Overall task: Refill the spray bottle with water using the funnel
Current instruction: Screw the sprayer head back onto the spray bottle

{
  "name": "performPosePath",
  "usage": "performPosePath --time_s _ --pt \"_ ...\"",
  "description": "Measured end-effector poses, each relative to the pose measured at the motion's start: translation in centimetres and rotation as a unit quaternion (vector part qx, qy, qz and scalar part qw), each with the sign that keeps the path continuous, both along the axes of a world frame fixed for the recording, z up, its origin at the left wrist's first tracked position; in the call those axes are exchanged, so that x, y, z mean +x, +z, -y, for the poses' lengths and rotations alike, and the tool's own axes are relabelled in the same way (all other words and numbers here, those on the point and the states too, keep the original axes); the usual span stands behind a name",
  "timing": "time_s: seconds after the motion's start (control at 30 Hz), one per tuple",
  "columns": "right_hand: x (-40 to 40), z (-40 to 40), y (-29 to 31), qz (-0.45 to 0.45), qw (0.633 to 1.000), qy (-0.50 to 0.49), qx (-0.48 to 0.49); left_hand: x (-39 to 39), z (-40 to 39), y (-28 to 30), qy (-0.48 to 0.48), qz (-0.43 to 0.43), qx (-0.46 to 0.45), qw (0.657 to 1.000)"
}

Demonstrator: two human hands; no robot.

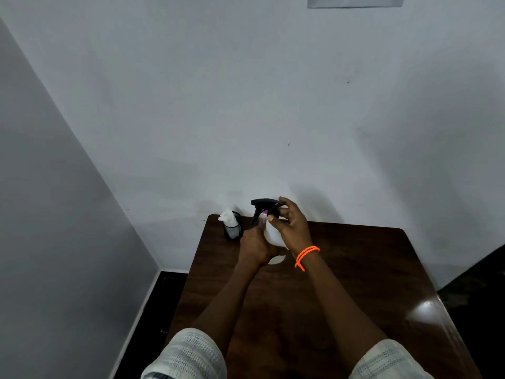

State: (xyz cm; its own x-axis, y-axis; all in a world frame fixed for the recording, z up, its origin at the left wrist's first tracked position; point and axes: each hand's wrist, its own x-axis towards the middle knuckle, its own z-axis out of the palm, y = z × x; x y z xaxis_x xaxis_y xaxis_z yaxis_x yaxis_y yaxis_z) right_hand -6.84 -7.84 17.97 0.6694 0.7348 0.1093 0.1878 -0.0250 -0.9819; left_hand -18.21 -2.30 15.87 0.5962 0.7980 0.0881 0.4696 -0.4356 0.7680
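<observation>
White plastic makes up the body of the spray bottle [270, 234], which stands upright toward the far left of the dark wooden surface [355, 269], near the wall. Its black trigger head [264, 204] is on the neck, nozzle pointing left. The left hand [254, 246] wraps around the lower body of the bottle, bracing it against the surface. The right hand [291, 225], with an orange beaded band [306, 257] at the wrist, curls its fingers round the trigger head and collar, seemingly set to twist it off. Just left of the bottle stands a black mesh cup [233, 228] holding crumpled white paper.

No funnel and no water source show anywhere in view, so the refill itself looks not yet begun; the head must come off first.

The risks as I judge them: the bottle is light and tall, so if the left hand loosens while the right turns, it could spin or tip toward the mesh cup. Squeezing the soft body too hard could push leftover liquid up as the head lifts. The dip tube, hidden inside, may drip onto the glossy surface when drawn out. A finger on the trigger could also fire a spray at the wall.
</observation>
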Motion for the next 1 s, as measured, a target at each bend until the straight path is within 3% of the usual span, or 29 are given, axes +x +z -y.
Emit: performPosePath --time_s 0.27,0.43,0.57,0.87,1.0 --pt "1.0 0.6 0.0 -0.019 0.997 0.071 -0.018 -0.6 0.0 0.2 -0.001 -0.009 0.008 1.0" --pt "-0.5 0.2 0.5 0.07 0.997 -0.008 -0.009 -0.4 0.2 0.6 0.004 -0.02 0.008 1.0" --pt "-0.2 -0.2 0.5 0.06 0.997 -0.05 0.017 -0.2 0.2 0.9 0.003 -0.011 0.011 1.0" --pt "1.1 1.0 0.4 -0.016 0.994 0.11 -0.014 -0.7 0.2 0.5 -0.014 -0.002 0.016 1.0" --pt "0.3 0.8 0.6 0.033 0.998 0.044 -0.026 -0.7 0.5 0.8 -0.009 -0.01 0.007 1.0"
